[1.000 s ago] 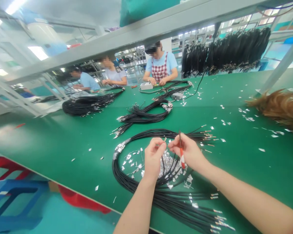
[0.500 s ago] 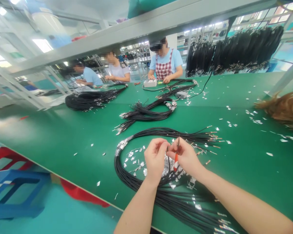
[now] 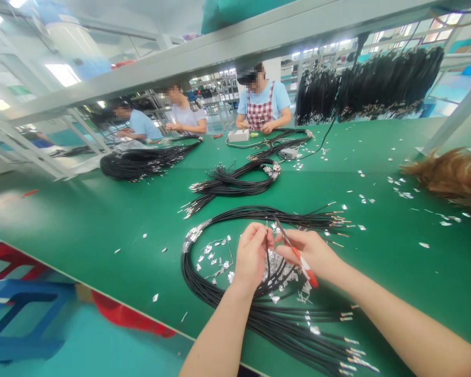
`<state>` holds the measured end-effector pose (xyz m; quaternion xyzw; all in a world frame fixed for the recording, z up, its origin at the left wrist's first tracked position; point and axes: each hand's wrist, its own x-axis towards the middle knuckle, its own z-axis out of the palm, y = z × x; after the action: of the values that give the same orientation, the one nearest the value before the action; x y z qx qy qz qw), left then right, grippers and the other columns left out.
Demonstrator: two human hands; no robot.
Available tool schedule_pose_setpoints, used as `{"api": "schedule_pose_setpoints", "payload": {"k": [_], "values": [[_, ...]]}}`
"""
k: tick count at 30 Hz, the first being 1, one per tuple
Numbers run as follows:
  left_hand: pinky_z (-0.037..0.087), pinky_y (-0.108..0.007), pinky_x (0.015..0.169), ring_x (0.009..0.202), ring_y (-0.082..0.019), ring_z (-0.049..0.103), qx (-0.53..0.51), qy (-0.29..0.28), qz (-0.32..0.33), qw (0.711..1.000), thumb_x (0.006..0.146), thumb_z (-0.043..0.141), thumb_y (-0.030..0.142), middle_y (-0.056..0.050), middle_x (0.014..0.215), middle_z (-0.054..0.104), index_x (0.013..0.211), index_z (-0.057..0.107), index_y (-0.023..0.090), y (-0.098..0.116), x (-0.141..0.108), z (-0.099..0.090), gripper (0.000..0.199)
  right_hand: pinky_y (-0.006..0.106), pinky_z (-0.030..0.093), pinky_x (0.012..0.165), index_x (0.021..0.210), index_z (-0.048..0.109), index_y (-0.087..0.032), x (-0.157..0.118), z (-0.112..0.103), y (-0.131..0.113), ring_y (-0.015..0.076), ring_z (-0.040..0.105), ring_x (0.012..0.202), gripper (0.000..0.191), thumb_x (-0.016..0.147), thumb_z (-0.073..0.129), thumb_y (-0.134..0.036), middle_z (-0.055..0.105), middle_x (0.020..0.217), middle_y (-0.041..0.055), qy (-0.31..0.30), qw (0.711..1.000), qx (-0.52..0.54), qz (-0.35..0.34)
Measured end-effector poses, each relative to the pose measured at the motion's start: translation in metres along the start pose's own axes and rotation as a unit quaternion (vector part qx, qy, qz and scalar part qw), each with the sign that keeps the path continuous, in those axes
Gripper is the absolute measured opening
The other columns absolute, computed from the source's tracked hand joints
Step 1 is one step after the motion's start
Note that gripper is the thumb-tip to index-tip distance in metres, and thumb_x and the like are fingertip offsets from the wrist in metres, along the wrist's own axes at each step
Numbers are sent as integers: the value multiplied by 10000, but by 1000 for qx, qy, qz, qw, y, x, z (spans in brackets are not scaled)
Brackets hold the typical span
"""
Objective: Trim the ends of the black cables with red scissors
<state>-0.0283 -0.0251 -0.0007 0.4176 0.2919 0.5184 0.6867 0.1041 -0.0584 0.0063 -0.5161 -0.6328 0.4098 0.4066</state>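
Note:
My left hand (image 3: pixel 251 256) pinches a black cable (image 3: pixel 267 262) near its end, which points up between the fingers. Just right of it, my right hand (image 3: pixel 304 250) holds a small cutting tool with red-and-white handles (image 3: pixel 305 266), its dark blades pointing up and left, close to the cable end. Around and beneath both hands curves a large bundle of black cables (image 3: pixel 196 288), bound with silvery wrap (image 3: pixel 196 233). Its stripped ends fan out to the right and lower right. Foil scraps (image 3: pixel 277 262) are heaped under my hands.
Two more cable bundles (image 3: pixel 235 180) (image 3: pixel 141 162) lie farther back on the green table (image 3: pixel 102 220). Three people sit beyond it. Brown hair (image 3: pixel 451 175) shows at the right edge. Blue (image 3: pixel 23 319) and red stools stand lower left. A metal beam (image 3: pixel 160 57) crosses above.
The tool in my right hand has tilted, its handles swinging right and its blades moving left. My right hand has shifted slightly right and opened a gap from my left. The view has shifted slightly.

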Motion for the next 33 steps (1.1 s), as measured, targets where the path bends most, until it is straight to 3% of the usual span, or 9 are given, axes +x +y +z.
{"api": "schedule_pose_setpoints", "payload": {"k": [5, 14, 18, 20, 21, 23, 26, 29, 33], "values": [[231, -185, 432, 494, -60, 369, -25, 4, -18, 1000, 752, 560, 312, 10, 633, 472, 697, 470, 157, 3, -3, 2, 188, 196, 316, 387, 635, 550, -163, -11, -8, -10, 73, 398, 378, 234, 724, 581, -377, 410, 404, -69, -110, 991, 25, 74], [252, -186, 443, 472, -53, 356, 62, 17, 27, 998, 768, 537, 326, 34, 586, 455, 680, 467, 166, -4, -5, 3, 196, 193, 355, 334, 505, 454, -168, -17, -7, -16, 74, 427, 292, 405, 799, 446, -447, 476, 351, -38, -111, 982, 109, 111], [302, -197, 467, 492, -62, 395, 101, 15, 58, 993, 796, 491, 344, 27, 622, 478, 691, 464, 173, -8, -3, 0, 202, 179, 294, 291, 544, 438, -182, -22, -4, -17, 66, 365, 246, 333, 779, 489, -412, 424, 306, -74, -78, 979, 131, 135], [376, -227, 555, 618, -101, 494, 168, -4, 69, 983, 789, 494, 365, -10, 745, 546, 775, 489, 184, -9, -3, -2, 182, 182, 281, 283, 574, 441, -190, -25, -9, -18, 68, 346, 244, 296, 770, 501, -405, 399, 302, -85, -50, 980, 134, 137], [404, -259, 628, 740, -138, 533, 224, -23, 69, 972, 761, 530, 378, -42, 869, 571, 867, 503, 192, -9, -4, -3, 216, 185, 278, 282, 598, 452, -193, -28, -14, -17, 70, 340, 248, 275, 766, 503, -405, 383, 306, -90, -26, 983, 126, 132], [398, -346, 785, 1015, -233, 488, 367, -71, 66, 925, 648, 646, 402, -108, 1155, 503, 1103, 453, 213, -9, -6, -3, 529, 196, 287, 298, 653, 477, -198, -36, -27, -12, 75, 343, 275, 234, 753, 521, -405, 369, 334, -93, 42, 990, 75, 112], [322, -452, 886, 1149, -338, 366, 568, -121, 76, 811, 484, 738, 462, -154, 1287, 392, 1287, 309, 215, -11, -10, 0, 943, 224, 370, 410, 766, 516, -199, -60, -49, 4, 98, 446, 405, 213, 711, 598, -387, 482, 477, -56, 138, 985, -93, 43], [329, -484, 841, 1044, -367, 427, 691, -143, 82, 704, 455, 716, 541, -165, 1129, 497, 1281, 328, 172, -20, -13, 4, 984, 252, 446, 554, 838, 526, -207, -93, -57, 20, 135, 554, 592, 160, 748, 586, -325, 607, 699, 6, 87, 967, -239, -19], [354, -456, 813, 946, -337, 471, 745, -171, 109, 635, 419, 699, 602, -143, 1012, 534, 1251, 360, 157, -42, -19, 8, 1003, 292, 475, 652, 905, 555, -192, -132, -33, 36, 178, 586, 742, 181, 750, 593, -277, 626, 823, 63, -18, 936, -342, -84]]}}
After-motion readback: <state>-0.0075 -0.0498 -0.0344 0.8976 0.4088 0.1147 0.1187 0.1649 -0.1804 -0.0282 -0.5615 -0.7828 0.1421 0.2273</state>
